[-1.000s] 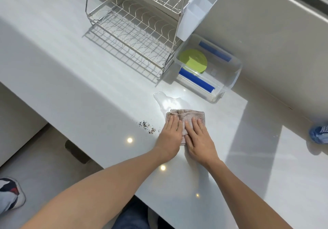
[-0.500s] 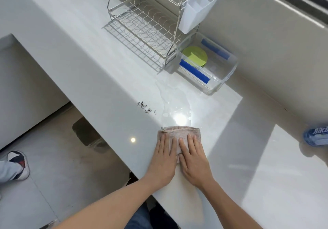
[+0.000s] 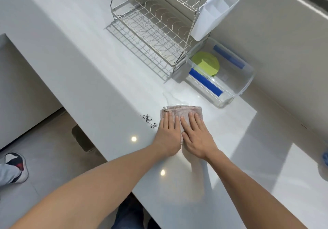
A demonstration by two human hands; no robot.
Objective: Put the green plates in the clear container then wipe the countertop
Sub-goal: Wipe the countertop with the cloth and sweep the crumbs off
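A folded pinkish cloth (image 3: 181, 111) lies on the white countertop (image 3: 88, 65). My left hand (image 3: 168, 133) and my right hand (image 3: 197, 136) press flat on it side by side, fingers stretched forward. Just beyond the cloth's far edge a puddle of water (image 3: 175, 98) glistens. Dark crumbs (image 3: 149, 120) are scattered left of the cloth. Green plates (image 3: 206, 63) lie stacked inside the clear container (image 3: 246, 85) with blue handles, at the back right.
A wire dish rack (image 3: 150, 31) with a white cutlery holder (image 3: 214, 12) stands behind, touching the container's left side. A blue-labelled object (image 3: 325, 157) shows at the right edge. The counter's front edge runs diagonally at left; someone's shoe (image 3: 14, 166) is on the floor below.
Both hands pulled the cloth back toward me away from the puddle, then pushed it forward again up to the puddle's near edge. The view shifted.
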